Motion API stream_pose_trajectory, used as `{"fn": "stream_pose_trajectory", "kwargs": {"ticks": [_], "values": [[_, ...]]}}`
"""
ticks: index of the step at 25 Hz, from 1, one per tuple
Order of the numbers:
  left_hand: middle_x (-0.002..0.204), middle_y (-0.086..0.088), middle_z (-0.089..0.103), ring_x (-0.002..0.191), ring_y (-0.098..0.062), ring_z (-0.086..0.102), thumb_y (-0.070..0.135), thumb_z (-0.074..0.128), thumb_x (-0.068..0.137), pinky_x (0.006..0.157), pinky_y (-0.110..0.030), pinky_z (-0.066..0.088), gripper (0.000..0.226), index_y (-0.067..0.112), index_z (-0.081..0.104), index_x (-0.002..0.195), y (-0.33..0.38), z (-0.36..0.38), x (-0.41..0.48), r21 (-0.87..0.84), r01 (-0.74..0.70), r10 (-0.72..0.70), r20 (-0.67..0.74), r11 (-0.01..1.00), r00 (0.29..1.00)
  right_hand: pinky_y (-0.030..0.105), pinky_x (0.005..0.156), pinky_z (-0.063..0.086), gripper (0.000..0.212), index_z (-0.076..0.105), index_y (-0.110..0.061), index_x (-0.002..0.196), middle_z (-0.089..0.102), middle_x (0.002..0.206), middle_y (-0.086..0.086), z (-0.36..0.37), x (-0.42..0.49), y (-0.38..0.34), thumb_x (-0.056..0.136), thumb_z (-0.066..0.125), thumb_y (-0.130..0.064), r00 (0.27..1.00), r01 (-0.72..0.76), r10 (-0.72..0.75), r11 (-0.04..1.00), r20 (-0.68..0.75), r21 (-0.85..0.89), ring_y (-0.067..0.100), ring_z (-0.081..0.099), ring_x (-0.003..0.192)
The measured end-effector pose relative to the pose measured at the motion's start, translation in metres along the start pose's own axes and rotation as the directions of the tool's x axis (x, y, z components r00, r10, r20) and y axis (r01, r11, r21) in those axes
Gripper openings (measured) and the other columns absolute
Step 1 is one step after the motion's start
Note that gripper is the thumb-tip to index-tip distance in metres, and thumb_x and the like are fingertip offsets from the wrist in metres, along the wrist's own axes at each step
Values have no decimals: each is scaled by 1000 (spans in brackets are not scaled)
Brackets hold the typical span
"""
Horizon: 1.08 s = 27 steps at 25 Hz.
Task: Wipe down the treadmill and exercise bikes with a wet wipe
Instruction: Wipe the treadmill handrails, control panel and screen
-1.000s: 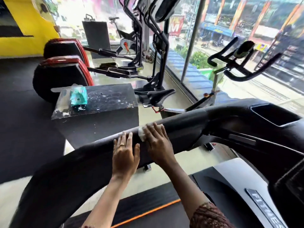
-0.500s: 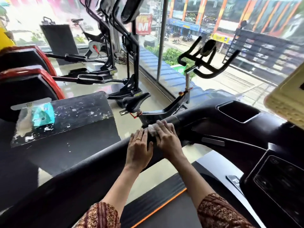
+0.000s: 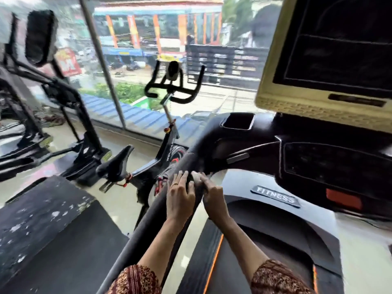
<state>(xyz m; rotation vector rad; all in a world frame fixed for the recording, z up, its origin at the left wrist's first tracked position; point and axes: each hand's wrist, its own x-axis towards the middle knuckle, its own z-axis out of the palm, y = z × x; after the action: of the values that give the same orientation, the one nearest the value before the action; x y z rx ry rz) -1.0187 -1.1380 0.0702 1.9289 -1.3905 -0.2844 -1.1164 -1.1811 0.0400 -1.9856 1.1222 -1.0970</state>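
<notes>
Press the wet wipe [image 3: 196,179], pinched in the curled fingers of the right hand [image 3: 213,198], firmly round the treadmill handrail [image 3: 148,221] near its far bend; steady with the left hand [image 3: 180,197], fingers flat on the rail just left.

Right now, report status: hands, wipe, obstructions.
Left hand flat on treadmill handrail. Right hand grips wet wipe against the same rail, beside the left. Nothing on the rail ahead toward the console.
</notes>
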Motion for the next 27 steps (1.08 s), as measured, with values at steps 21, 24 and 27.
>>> {"fn": "stream_pose_trajectory", "kwargs": {"ticks": [21,24,27], "values": [[141,-8,48,134,-21,39,24,45,100,114,-33,23,39,9,49,136,298,202,-163,-684,78,536,632,725,560,29,68,39,21,67,-3,88,68,79,10,-353,-205,65,96,50,-11,173,-601,355,777,-919,187,14,57,69],[138,-7,52,130,-21,44,23,45,100,106,-22,27,37,10,51,134,331,234,-176,-689,44,582,643,723,498,20,67,36,22,68,1,104,70,90,12,-382,-222,77,96,51,-10,95,-638,307,749,-947,179,10,58,78],[137,-6,53,129,-19,45,22,43,101,95,-13,26,36,10,52,134,362,261,-186,-686,18,604,651,727,460,15,71,38,21,67,-2,108,71,92,9,-408,-237,98,96,51,-8,79,-668,296,725,-952,170,17,65,88]]}}
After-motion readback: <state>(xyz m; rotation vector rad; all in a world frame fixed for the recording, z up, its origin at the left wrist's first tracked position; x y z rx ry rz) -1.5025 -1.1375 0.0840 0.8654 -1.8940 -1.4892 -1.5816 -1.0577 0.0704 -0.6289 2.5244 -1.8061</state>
